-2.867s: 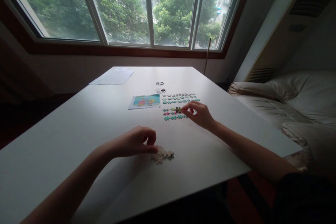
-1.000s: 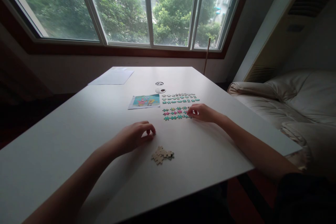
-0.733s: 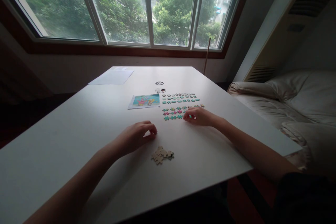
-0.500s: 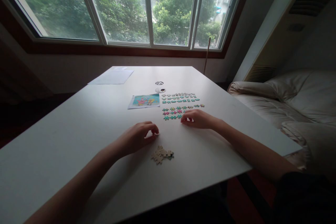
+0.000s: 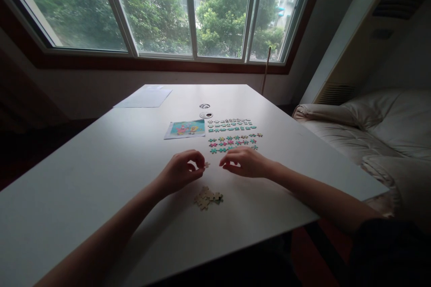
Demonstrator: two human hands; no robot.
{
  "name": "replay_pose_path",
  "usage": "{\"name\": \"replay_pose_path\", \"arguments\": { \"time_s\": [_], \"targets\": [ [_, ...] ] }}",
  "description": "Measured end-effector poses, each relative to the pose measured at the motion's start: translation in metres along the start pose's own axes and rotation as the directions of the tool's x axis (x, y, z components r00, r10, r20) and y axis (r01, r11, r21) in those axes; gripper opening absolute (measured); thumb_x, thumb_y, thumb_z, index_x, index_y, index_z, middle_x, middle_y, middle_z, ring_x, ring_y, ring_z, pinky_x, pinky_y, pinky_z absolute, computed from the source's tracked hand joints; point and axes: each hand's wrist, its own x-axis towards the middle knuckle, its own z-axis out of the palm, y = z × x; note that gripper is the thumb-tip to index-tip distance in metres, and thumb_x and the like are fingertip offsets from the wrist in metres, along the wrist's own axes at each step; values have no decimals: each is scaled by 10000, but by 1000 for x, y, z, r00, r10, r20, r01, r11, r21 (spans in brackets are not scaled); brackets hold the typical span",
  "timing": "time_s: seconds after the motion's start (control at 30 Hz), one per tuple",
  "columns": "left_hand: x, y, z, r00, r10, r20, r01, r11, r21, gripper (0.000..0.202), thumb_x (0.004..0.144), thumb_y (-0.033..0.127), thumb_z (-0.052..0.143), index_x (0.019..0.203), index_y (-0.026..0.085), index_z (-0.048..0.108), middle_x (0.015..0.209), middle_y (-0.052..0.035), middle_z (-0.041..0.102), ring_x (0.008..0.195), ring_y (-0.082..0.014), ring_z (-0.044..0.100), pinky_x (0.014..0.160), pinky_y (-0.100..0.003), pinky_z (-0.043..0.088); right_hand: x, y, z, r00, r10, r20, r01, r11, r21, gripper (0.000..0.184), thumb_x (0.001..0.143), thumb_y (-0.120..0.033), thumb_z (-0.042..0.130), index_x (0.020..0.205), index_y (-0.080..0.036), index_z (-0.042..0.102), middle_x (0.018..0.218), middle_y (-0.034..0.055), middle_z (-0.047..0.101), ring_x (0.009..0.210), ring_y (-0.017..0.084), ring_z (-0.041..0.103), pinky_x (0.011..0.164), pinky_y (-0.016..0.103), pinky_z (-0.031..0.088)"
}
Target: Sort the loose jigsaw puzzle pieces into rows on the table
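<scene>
Between the thumb and forefinger of my left hand [image 5: 183, 169] is a small pale jigsaw piece [image 5: 207, 165]. My right hand [image 5: 245, 162] hovers just to its right, thumb and fingers apart with a gap between them. Rows of coloured jigsaw pieces [image 5: 230, 142] lie beyond my right hand, which covers part of the nearest row. Closer to me rests a small heap of jigsaw pieces [image 5: 204, 198], most showing plain beige backs. A colourful cartoon picture sheet [image 5: 185, 129] lies left of the rows.
The white table [image 5: 101, 175] reaches toward the window. Two small round items [image 5: 206, 115] lie past the picture sheet, and white paper [image 5: 144, 98] is at the far left. A cream sofa [image 5: 336, 121] stands to the right.
My right hand has moved left and toward me, away from the rows. My left hand has risen slightly, and a jigsaw piece now shows at its fingertips.
</scene>
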Motion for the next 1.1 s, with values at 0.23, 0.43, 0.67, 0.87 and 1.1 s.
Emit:
{"name": "replay_pose_path", "arguments": {
  "time_s": [0.23, 0.43, 0.67, 0.87, 1.1],
  "targets": [
    [3, -3, 9, 998, -55, 7, 55, 984, -168, 62, 696, 190, 591, 716, 133, 578, 730, -17, 604, 709, -132, 580, 667, -274, 526, 5, -11, 11, 983, 22, -180, -32, 998, -52, 195, 862, -340, 508, 935, -208, 631, 774, 11, 655, 641, 99, 555, 640, 238, 407],
    [5, 5, 13, 998, -70, 2, 69, 975, -213, 131, 700, 255, 620, 718, 130, 585, 726, -28, 619, 714, -142, 593, 680, -284, 526, 7, -15, 11, 974, 4, -228, -17, 998, -54, 168, 858, -299, 520, 806, -195, 641, 728, 7, 642, 649, 97, 557, 622, 226, 406],
    [5, 6, 11, 993, -115, -23, 110, 983, -146, 229, 740, 340, 619, 822, 127, 628, 742, -39, 626, 661, -133, 566, 583, -238, 486, 7, -14, 9, 929, 264, -261, -207, 952, 227, 132, 810, -283, 573, 772, -166, 619, 694, 4, 623, 565, 70, 514, 564, 198, 423],
    [5, 5, 11, 994, -99, -52, 94, 992, -87, 243, 762, 366, 593, 764, 130, 650, 692, -29, 630, 625, -126, 546, 558, -219, 460, 9, -16, 6, 923, 286, -256, -210, 934, 289, 120, 791, -271, 591, 747, -162, 619, 656, -4, 612, 540, 65, 498, 538, 194, 411],
    [7, 8, 7, 992, -117, -44, 113, 991, -72, 257, 760, 377, 595, 733, 128, 656, 618, -8, 600, 529, -95, 483, 497, -199, 409, 8, -12, 6, 928, 196, -318, -143, 973, 182, 102, 805, -259, 579, 817, -173, 633, 705, 7, 628, 563, 72, 503, 565, 211, 427]
  ]
}}
